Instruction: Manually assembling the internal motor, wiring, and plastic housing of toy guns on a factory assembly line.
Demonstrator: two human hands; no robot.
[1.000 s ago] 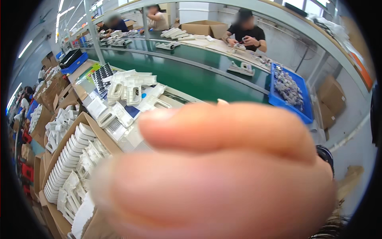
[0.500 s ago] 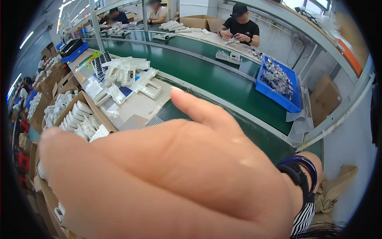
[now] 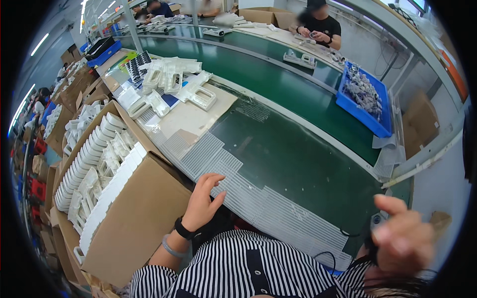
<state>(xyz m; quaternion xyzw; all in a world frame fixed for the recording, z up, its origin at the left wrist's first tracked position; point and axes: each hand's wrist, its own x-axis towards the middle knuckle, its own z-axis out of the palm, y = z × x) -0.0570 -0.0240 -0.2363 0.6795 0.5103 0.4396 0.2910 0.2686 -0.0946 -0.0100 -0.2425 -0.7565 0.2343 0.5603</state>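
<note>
My left hand hovers at the near edge of the work table, beside the big carton. Its fingers are slightly curved and apart, with nothing in them. My right hand is raised close to the camera at the lower right, blurred. Its thumb and forefinger stand apart, and no object shows between them. Below the left hand lie clear ribbed plastic sheets along the edge of the green mat. Several white plastic housings with handle-like loops are heaped farther back on the table.
An open carton at left holds stacked white plastic parts. Beyond the table runs a green conveyor with a metal rail. A blue bin of small greyish parts stands at right. A co-worker in black works across the conveyor.
A hand that filled the view has drawn away from the camera; my right hand is now at the lower right. My left hand, the carton and the ribbed sheets have come into sight.
</note>
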